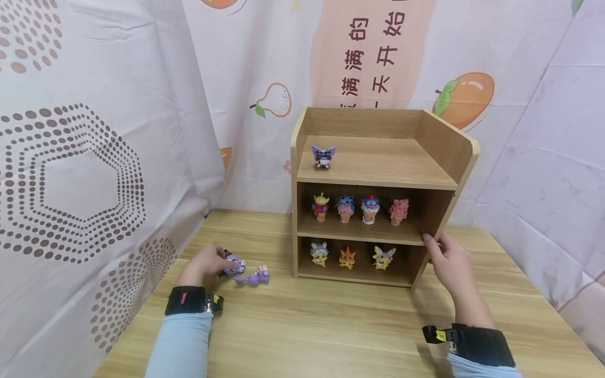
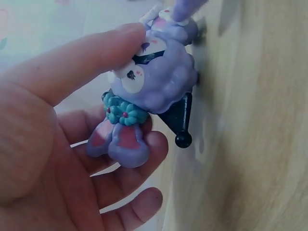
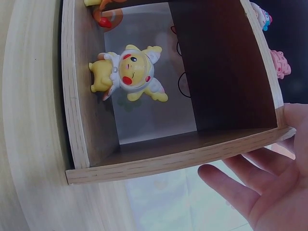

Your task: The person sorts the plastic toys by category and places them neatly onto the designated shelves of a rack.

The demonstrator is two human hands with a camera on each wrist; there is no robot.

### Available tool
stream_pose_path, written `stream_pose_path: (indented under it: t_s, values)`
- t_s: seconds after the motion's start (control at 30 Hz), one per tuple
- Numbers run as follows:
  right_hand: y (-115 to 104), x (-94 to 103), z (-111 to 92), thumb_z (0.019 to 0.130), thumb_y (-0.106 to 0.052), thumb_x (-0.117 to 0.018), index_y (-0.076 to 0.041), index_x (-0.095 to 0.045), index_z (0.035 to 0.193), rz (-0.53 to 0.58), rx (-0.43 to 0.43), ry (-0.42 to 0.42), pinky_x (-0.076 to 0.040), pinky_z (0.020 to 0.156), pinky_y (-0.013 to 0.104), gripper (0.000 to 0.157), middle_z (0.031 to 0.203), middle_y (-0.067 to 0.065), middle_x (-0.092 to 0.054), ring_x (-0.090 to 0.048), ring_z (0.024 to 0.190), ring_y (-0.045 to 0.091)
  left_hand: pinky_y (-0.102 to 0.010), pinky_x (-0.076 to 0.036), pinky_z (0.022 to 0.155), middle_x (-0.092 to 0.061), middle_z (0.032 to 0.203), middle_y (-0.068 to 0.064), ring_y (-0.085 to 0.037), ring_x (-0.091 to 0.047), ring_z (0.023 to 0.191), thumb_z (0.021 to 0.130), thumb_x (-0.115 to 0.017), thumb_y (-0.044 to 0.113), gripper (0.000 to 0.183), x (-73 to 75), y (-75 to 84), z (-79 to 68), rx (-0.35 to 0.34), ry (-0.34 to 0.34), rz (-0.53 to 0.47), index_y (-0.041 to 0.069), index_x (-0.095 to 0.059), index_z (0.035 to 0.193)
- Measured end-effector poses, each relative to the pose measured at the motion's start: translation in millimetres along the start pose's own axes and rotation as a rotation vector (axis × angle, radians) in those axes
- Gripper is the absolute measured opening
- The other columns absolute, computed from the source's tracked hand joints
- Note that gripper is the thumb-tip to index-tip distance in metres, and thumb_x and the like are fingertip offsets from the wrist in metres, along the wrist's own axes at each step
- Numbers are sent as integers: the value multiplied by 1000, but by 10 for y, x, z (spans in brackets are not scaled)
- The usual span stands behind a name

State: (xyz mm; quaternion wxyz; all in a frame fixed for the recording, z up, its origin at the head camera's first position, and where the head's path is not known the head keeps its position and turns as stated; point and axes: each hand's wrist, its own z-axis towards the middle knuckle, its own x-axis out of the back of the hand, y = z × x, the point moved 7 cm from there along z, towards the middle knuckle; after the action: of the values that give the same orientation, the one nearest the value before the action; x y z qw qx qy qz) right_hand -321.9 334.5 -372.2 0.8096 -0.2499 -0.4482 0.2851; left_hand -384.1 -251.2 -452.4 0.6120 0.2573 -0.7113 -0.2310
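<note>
At the left of the table, my left hand [image 1: 204, 264] pinches a purple figurine [image 2: 168, 79] between thumb and fingers. It has dark pointed parts, teal flowers and pink-soled feet, and is low over the tabletop. Beside it lies a second purple figurine [image 1: 257, 276], on its side. My right hand [image 1: 449, 260] grips the right side panel of a wooden display shelf [image 1: 378, 181], thumb at the front edge and fingers behind the panel. A purple-eared figurine [image 1: 323, 156] stands on the shelf's top level, at the left.
Several ice-cream-cone figurines [image 1: 370, 209] line the middle level. On the bottom level stand a grey-hooded figurine [image 1: 319, 253], an orange one [image 1: 347, 258] and a yellow one in a white hood [image 3: 134, 72]. Printed curtains [image 1: 255, 58] hang behind and beside the wooden table [image 1: 302, 325].
</note>
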Motion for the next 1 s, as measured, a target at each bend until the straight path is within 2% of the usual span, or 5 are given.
stream_pose_path:
  t_s: [0.3, 0.57, 0.73, 0.87, 1.0]
  values:
    - [-9, -1, 0, 108, -37, -49, 1, -63, 121, 6, 6, 9, -47, 63, 10, 43, 122, 30, -65, -66, 106, 44, -39, -49, 68, -63, 90, -11, -28, -58, 82, 77, -88, 31, 44, 13, 30, 6, -26, 24, -1, 2, -61, 96]
    - [-12, -3, -7, 108, -37, -49, 1, -63, 123, 10, 6, 9, -47, 63, 9, 43, 123, 30, -65, -66, 107, 44, -50, -51, 84, -65, 98, -16, -33, -61, 92, 76, -88, 26, 52, 43, 64, 15, -45, 43, -13, -3, -60, 109]
    - [-12, -5, -7, 108, -38, -48, 1, -63, 121, 16, 1, -1, -49, 62, 12, 43, 124, 30, -64, -66, 108, 45, -55, -50, 88, -64, 104, -18, -37, -61, 97, 75, -88, 21, 56, 52, 55, 18, -34, 47, -63, -2, -57, 116]
    - [-9, -3, -8, 108, -38, -48, 1, -63, 123, 10, 0, -1, -49, 63, 12, 44, 125, 30, -64, -66, 108, 45, -57, -48, 89, -62, 111, -20, -39, -59, 103, 76, -87, 22, 61, 96, 56, 25, -23, 97, -67, 1, -54, 123]
    - [-8, -3, -9, 108, -37, -49, 1, -63, 124, 4, 8, 6, -48, 63, 11, 44, 123, 30, -65, -66, 107, 45, -54, -48, 87, -61, 111, -19, -38, -58, 102, 77, -87, 24, 61, 140, 78, 28, -19, 156, -59, 4, -53, 123]
